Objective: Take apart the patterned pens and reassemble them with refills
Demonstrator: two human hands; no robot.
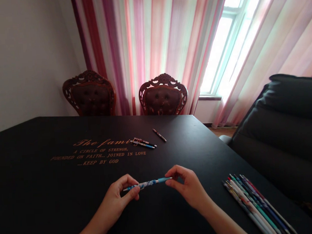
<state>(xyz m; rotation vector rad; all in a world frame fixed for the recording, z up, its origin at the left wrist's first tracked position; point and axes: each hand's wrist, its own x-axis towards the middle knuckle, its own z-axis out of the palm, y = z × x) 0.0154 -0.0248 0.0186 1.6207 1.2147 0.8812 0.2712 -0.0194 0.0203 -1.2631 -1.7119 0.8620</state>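
Observation:
A blue and white patterned pen [149,183] lies almost level between my hands, above the black table. My left hand [121,192] pinches one end of it between thumb and fingers. At the light blue tip end, the thumb and forefinger of my right hand [187,186] close around the pen. Farther back on the table, two pens lie across each other, one of them a blue-ended pen [144,144]. A dark patterned pen [159,135] rests apart from them, a little to the right.
Several pens [254,199] lie side by side at the table's right front. The black table [44,196] bears gold lettering [102,153]. Two carved chairs [90,95] stand behind it, before striped curtains [150,32]. A black padded seat [288,132] flanks the right edge.

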